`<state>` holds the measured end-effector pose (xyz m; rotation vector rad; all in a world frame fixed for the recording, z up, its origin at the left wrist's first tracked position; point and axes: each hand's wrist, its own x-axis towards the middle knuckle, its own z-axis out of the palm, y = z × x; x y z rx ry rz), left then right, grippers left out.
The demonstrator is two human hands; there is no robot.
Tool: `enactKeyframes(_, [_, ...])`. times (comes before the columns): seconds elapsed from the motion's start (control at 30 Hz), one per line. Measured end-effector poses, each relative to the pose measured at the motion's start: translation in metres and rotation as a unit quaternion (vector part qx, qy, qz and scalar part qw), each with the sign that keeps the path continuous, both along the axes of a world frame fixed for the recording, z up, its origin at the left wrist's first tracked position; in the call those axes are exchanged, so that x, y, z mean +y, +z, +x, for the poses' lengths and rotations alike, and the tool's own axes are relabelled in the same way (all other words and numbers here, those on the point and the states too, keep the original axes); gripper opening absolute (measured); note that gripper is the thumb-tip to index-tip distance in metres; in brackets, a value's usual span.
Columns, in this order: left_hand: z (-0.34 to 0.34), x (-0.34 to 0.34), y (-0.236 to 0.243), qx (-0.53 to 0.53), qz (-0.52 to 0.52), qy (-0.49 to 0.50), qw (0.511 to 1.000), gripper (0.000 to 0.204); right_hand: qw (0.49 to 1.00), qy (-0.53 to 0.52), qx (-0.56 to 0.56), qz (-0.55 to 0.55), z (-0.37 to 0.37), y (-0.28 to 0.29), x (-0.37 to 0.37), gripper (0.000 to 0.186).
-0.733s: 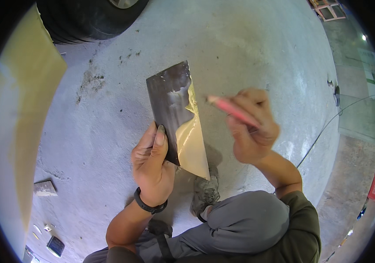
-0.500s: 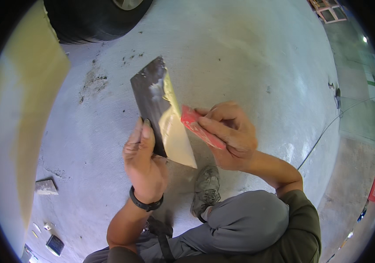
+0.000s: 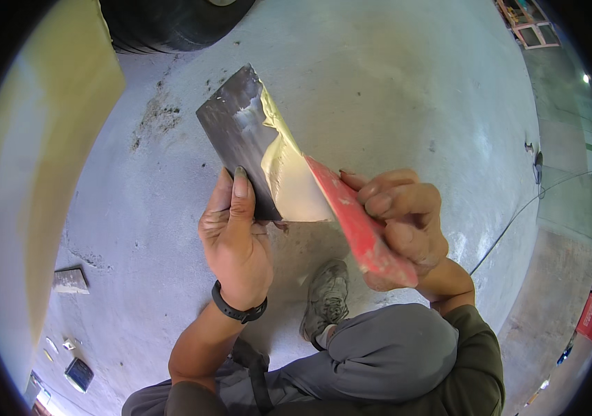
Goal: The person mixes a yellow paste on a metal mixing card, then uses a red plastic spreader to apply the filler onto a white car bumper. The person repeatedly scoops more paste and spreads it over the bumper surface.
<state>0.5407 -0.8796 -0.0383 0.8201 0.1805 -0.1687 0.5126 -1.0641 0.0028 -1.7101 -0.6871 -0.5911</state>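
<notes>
My left hand (image 3: 235,243) is closed on the lower end of a dark flat board (image 3: 235,128), thumb on top and fingers underneath. Pale yellow filler paste (image 3: 289,173) covers the board's right side, thick and ridged toward the far edge and smooth near the bottom corner. Pinched between the thumb and fingers of my right hand (image 3: 407,222) is a red flat spreader (image 3: 358,225), smeared with dried paste. Its far edge meets the right edge of the board beside the paste. Some of the right fingers are hidden behind the spreader.
A yellow-and-white body panel (image 3: 53,152) curves along the left, with a black tire (image 3: 178,24) at the top. On the grey concrete floor (image 3: 393,104) lie a small flat block (image 3: 71,281) and a dark-topped box (image 3: 79,375). A cable (image 3: 510,225) runs along the right.
The red spreader has turned so its broad face shows, and my right hand has moved right and slightly down. The board has shifted slightly up and turned in my left hand.
</notes>
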Motion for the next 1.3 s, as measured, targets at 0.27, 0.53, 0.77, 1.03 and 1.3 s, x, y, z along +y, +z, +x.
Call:
enactKeyframes(0.27, [0.000, 0.013, -0.005, -0.022, -0.039, 0.023, 0.999, 0.030, 0.988, -0.085, 0.010, -0.128, 0.005, -0.033, -0.008, 0.044])
enactKeyframes(0.53, [-0.001, 0.010, -0.022, -0.114, 0.053, 0.070, 0.990, 0.035, 0.948, -0.074, 0.265, 0.162, 0.003, -0.021, -0.026, 0.033])
enactKeyframes(0.77, [0.005, 0.006, -0.018, -0.124, 0.061, 0.079, 0.987, 0.037, 0.918, 0.004, 0.331, 0.217, -0.017, -0.018, 0.005, 0.031])
enactKeyframes(1.03, [0.007, 0.014, -0.026, -0.170, 0.068, 0.064, 0.981, 0.035, 0.920, -0.024, 0.331, 0.206, -0.013, -0.021, -0.001, 0.035])
enactKeyframes(1.3, [0.010, 0.014, -0.025, -0.138, 0.086, 0.080, 0.983, 0.034, 0.923, -0.024, 0.339, 0.178, -0.004, -0.019, 0.002, 0.032])
